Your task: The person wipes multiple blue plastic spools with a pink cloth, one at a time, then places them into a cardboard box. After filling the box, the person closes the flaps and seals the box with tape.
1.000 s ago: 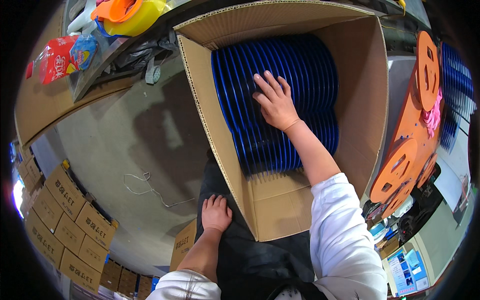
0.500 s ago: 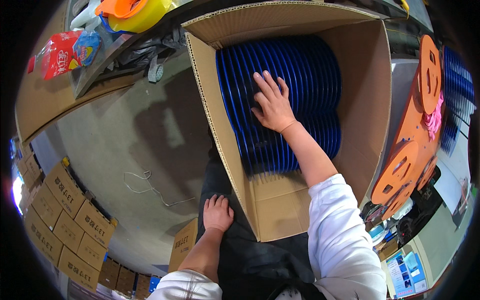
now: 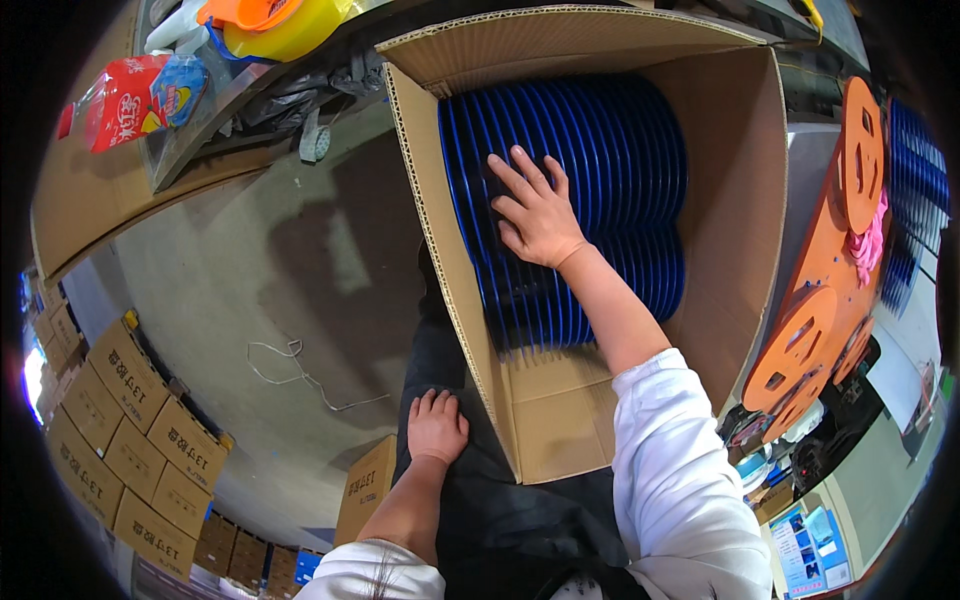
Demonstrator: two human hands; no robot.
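A large open cardboard box (image 3: 740, 230) stands in front of me, filled with a row of several blue round discs (image 3: 620, 170) set on edge. My right hand (image 3: 535, 215) reaches into the box and lies flat on the edges of the discs near the left wall, fingers spread. It grips nothing that I can see. My left hand (image 3: 435, 428) rests palm down on my dark trouser leg, just left of the box's near corner, holding nothing.
Orange reel-like discs (image 3: 830, 290) lean at the right, with more blue discs (image 3: 915, 200) behind. Stacked small cardboard boxes (image 3: 120, 420) sit at lower left. A shelf at top left holds a red bag (image 3: 125, 100) and yellow and orange plastic containers (image 3: 270, 25). A wire (image 3: 300, 375) lies on the concrete floor.
My right hand has slid a little to the left along the disc edges, toward the box's left wall. The left hand stays on my leg.
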